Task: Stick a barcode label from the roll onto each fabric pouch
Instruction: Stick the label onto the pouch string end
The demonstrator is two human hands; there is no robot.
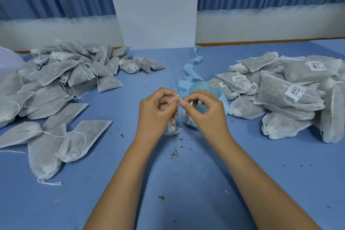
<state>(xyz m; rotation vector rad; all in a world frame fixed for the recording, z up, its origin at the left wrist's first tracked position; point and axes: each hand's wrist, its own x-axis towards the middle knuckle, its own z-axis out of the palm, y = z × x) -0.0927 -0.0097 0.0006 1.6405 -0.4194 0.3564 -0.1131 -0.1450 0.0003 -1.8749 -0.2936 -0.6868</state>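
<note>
Both hands meet at the middle of the blue table (168, 183). The left hand (158, 112) has its fingers curled, and thumb and forefinger pinch the white drawstring (172, 100) of 1 fabric pouch (172, 129). This pouch sits just below that hand, resting on the table, and its neck is mostly hidden by the fingers. The right hand (203, 112) is also curled, and its fingertips pinch the same drawstring, so the 2 hands almost touch. Under the right hand lies something white with print (189, 121), probably the label roll or a label. It is too covered to tell which, and I cannot see if this pouch already has its label. The pale blue backing strip (194, 80) curls away behind the hands. The unlabelled pouches (56, 80) are heaped on the left, and the labelled pouches (280, 89), with barcodes showing, on the right. Dry herb crumbs (174, 152) lie near the wrists. I judge that the step in hand is tidying or tightening the drawstring of 1 pouch, between picking it up and putting it away. The next move calls for releasing the string, then either peeling 1 label and pressing it flat on the fabric, or placing the pouch on the right heap.
</note>
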